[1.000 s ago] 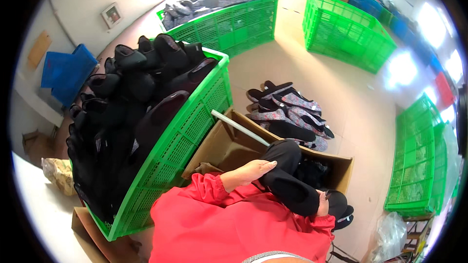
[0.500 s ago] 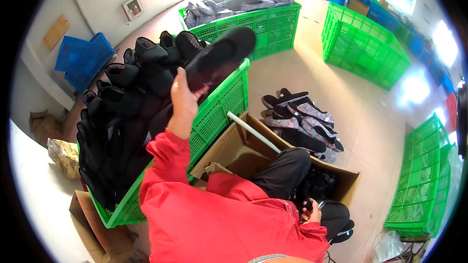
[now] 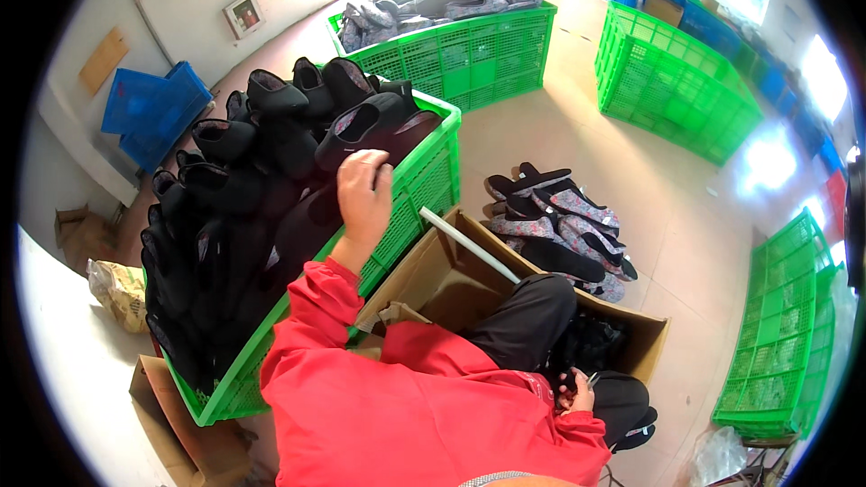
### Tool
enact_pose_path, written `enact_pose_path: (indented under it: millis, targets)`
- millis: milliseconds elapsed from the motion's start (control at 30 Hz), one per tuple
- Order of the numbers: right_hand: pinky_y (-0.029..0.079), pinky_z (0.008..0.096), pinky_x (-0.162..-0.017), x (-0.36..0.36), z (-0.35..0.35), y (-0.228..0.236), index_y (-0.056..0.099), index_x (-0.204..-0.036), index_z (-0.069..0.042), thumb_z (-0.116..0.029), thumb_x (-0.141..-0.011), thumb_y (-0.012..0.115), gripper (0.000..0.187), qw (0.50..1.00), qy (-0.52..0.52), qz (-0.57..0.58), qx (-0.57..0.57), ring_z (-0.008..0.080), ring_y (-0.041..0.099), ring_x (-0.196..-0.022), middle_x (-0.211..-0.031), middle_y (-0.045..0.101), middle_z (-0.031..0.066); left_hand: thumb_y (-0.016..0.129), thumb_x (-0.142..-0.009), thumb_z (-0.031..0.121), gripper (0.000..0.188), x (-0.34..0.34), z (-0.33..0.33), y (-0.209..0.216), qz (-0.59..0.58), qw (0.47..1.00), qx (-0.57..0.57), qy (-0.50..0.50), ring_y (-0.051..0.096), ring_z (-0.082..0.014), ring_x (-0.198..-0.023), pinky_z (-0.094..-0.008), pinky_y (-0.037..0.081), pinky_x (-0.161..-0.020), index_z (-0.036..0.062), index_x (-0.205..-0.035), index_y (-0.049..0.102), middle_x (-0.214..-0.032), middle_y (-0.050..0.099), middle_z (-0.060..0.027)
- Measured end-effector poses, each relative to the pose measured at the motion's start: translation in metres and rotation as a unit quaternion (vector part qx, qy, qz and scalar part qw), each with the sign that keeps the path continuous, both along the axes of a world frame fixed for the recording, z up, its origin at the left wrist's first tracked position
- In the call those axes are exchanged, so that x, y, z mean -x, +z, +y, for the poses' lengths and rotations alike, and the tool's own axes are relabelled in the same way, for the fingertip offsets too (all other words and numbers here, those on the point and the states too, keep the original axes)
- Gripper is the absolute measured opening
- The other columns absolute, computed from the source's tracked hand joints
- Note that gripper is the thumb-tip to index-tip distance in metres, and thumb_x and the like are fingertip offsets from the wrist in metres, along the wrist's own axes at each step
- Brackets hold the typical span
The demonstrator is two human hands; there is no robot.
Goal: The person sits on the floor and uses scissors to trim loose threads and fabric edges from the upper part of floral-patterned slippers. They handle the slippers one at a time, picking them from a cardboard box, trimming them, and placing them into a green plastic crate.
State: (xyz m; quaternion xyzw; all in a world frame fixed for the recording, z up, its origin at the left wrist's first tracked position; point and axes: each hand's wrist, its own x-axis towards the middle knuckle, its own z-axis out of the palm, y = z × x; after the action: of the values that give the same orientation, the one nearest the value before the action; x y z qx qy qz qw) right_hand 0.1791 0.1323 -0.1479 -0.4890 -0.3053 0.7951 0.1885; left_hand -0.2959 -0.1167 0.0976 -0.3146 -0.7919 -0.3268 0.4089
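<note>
A black slip-on shoe (image 3: pixel 365 122) lies on top of a heap of black shoes (image 3: pixel 221 176) in the large green crate (image 3: pixel 410 180) on my left. Just below that shoe, over the crate's near side, my left hand (image 3: pixel 363 203) is raised. Its fingers are loosely bent, with nothing seen in them. Low in the picture, my right hand (image 3: pixel 577 394) rests by my leg, closed around a small dark object with a glint of metal. Its kind is too small to tell.
In front of me stands an open cardboard box (image 3: pixel 433 280) with a pale tube (image 3: pixel 469 243) across it. Patterned shoes (image 3: pixel 568 230) are piled on the floor beyond. More green crates stand at the back (image 3: pixel 469 59), far right (image 3: pixel 677 81) and right (image 3: pixel 767 334).
My left hand has let go of the black shoe, which now lies on the heap. That hand has drawn slightly down and right. The right hand has barely moved.
</note>
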Motion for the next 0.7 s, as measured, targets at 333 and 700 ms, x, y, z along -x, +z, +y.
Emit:
enact_pose_path:
  millis: [333,700]
  targets:
    - [0.032,0.0215,-0.036,0.003,-0.005,0.010,0.059,-0.124,-0.009,-0.018,-0.096,0.056,0.029,1.000,-0.016,-0.022,0.013,0.0118,0.057,-0.057,-0.093,0.069,0.0091,0.073,-0.078,0.022,0.033,-0.054,0.107,-0.145,-0.243,0.915,0.241,-0.214,0.051,-0.0350,-0.118,-0.0449,0.042,-0.102,0.0056,-0.106,0.067,-0.119,0.059,-0.0144]
    - [0.030,0.0192,-0.039,0.009,0.000,0.008,0.058,-0.122,-0.007,-0.015,-0.097,0.054,0.027,0.999,-0.029,-0.025,0.032,0.0126,0.058,-0.063,-0.094,0.069,0.0100,0.060,-0.090,0.048,0.067,-0.090,0.216,-0.252,-0.345,0.786,0.485,-0.170,0.022,-0.0337,-0.146,-0.0599,0.022,-0.113,0.0162,-0.146,0.043,-0.153,0.035,-0.0130]
